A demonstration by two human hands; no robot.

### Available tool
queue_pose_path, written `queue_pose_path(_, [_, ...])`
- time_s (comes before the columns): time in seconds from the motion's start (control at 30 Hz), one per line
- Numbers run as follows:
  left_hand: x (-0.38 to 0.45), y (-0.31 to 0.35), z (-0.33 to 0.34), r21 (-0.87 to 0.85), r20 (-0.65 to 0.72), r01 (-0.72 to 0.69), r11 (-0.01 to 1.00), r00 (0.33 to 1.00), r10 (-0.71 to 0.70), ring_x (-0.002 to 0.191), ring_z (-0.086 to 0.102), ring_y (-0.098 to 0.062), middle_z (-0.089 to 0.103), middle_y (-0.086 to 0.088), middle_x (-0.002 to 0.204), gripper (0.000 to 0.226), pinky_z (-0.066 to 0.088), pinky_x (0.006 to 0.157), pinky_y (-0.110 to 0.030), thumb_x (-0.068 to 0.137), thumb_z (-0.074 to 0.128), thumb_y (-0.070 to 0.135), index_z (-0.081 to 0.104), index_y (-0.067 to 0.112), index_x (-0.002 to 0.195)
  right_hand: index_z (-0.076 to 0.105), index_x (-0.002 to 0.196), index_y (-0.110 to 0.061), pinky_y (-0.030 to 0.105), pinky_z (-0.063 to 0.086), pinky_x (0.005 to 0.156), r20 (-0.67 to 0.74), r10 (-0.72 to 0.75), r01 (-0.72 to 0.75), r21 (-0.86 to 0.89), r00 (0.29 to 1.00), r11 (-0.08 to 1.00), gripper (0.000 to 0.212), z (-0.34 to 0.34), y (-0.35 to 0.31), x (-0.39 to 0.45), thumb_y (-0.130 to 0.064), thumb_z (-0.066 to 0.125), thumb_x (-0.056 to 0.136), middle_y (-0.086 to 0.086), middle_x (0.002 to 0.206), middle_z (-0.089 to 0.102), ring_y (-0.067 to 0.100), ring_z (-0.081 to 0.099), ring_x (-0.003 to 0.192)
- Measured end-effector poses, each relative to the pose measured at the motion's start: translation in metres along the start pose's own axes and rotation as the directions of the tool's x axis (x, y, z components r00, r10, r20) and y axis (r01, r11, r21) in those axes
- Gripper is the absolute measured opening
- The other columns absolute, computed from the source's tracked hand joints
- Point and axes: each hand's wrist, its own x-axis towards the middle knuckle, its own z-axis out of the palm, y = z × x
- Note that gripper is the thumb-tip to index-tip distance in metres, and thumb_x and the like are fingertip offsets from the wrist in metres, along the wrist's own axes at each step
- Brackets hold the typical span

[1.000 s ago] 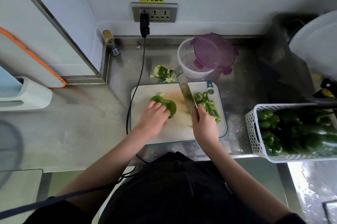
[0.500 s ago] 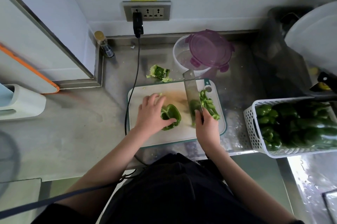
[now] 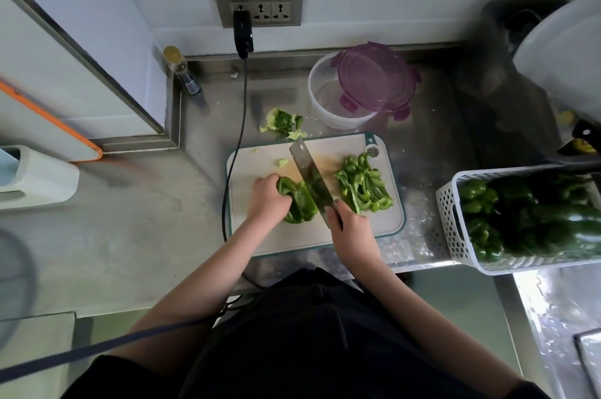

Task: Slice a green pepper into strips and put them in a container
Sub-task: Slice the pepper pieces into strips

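Left hand (image 3: 268, 200) curled over the left side of a green pepper piece (image 3: 299, 202), pinning it to the cutting board (image 3: 305, 239). Right hand (image 3: 353, 229) grips the cleaver (image 3: 310, 179) handle, blade angled far-left, edge at the pepper's right side. Pile of cut strips (image 3: 362, 185) on the board's right part. Clear container (image 3: 328, 99) just beyond the board's far edge, purple lid (image 3: 375, 76) propped across its right rim. Pepper scraps (image 3: 283, 123) left of the container. White basket (image 3: 455, 226) of whole peppers at right.
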Motion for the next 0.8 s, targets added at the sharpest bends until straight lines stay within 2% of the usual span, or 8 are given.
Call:
queue_pose_path(0.07, [0.0, 0.001, 0.003, 0.012, 0.015, 0.034, 0.999, 0.999, -0.034, 0.08, 0.058, -0.024, 0.056, -0.014, 0.101, 0.011, 0.044, 0.064, -0.026, 0.08, 0.057, 0.008, 0.057, 0.011, 0.09, 0.042, 0.078, -0.015, 0.031, 0.033, 0.049, -0.001, 0.008, -0.008, 0.007, 1.0, 1.0, 0.027, 0.003, -0.001, -0.002, -0.031, 0.039, 0.1, 0.003, 0.058, 0.047, 0.02, 0.042, 0.051])
queue_pose_path(0.17, [-0.002, 0.002, 0.007, -0.004, 0.036, 0.073, 0.997, 0.997, -0.073, 0.084, 0.057, -0.024, 0.053, -0.013, 0.107, 0.017, 0.046, 0.066, -0.027, 0.083, 0.056, 0.009, 0.055, 0.008, 0.1, 0.043, 0.083, -0.013, 0.033, 0.034, 0.049, 0.008, 0.016, -0.015, -0.022, 1.0, 1.0, 0.025, 0.007, -0.004, -0.003, -0.031, 0.037, 0.101, 0.007, 0.06, 0.049, 0.023, 0.045, 0.052])
queue_pose_path(0.33, [-0.005, 0.005, 0.008, 0.036, 0.039, 0.07, 0.997, 0.997, -0.072, 0.078, 0.05, -0.02, 0.044, -0.011, 0.109, 0.02, 0.042, 0.061, -0.022, 0.086, 0.057, 0.01, 0.049, 0.006, 0.104, 0.042, 0.086, -0.014, 0.035, 0.039, 0.051, 0.003, 0.013, -0.012, -0.057, 1.0, 0.998, 0.023, 0.009, -0.004, 0.0, -0.03, 0.035, 0.101, 0.009, 0.063, 0.051, 0.029, 0.05, 0.057])
queue_pose_path(0.47, [-0.002, 0.009, 0.005, 0.081, 0.062, 0.064, 0.995, 0.996, -0.069, 0.081, 0.048, -0.021, 0.041, -0.012, 0.113, 0.027, 0.042, 0.069, -0.025, 0.088, 0.058, 0.01, 0.046, 0.005, 0.112, 0.044, 0.095, -0.011, 0.04, 0.047, 0.056, 0.027, 0.001, 0.003, -0.147, 1.0, 0.989, 0.024, 0.01, -0.005, -0.001, -0.032, 0.033, 0.102, 0.015, 0.07, 0.058, 0.035, 0.056, 0.064])
queue_pose_path(0.63, [-0.001, 0.013, 0.003, 0.105, 0.065, 0.074, 0.992, 0.995, -0.081, 0.079, 0.045, -0.02, 0.041, -0.013, 0.117, 0.029, 0.039, 0.07, -0.025, 0.087, 0.057, 0.008, 0.046, 0.004, 0.114, 0.041, 0.106, -0.011, 0.037, 0.043, 0.058, 0.047, 0.015, 0.0, -0.308, 0.999, 0.951, 0.022, 0.016, -0.009, -0.003, -0.03, 0.029, 0.103, 0.01, 0.069, 0.049, 0.037, 0.059, 0.072])
queue_pose_path(0.8, [-0.003, 0.016, 0.003, 0.1, 0.052, 0.078, 0.992, 0.995, -0.084, 0.08, 0.046, -0.024, 0.042, -0.015, 0.118, 0.026, 0.041, 0.073, -0.03, 0.086, 0.055, 0.007, 0.048, 0.005, 0.111, 0.034, 0.098, -0.014, 0.038, 0.044, 0.058, 0.072, 0.034, -0.01, -0.311, 0.997, 0.95, 0.011, 0.02, -0.009, -0.005, -0.022, 0.029, 0.102, 0.013, 0.072, 0.056, 0.037, 0.06, 0.072])
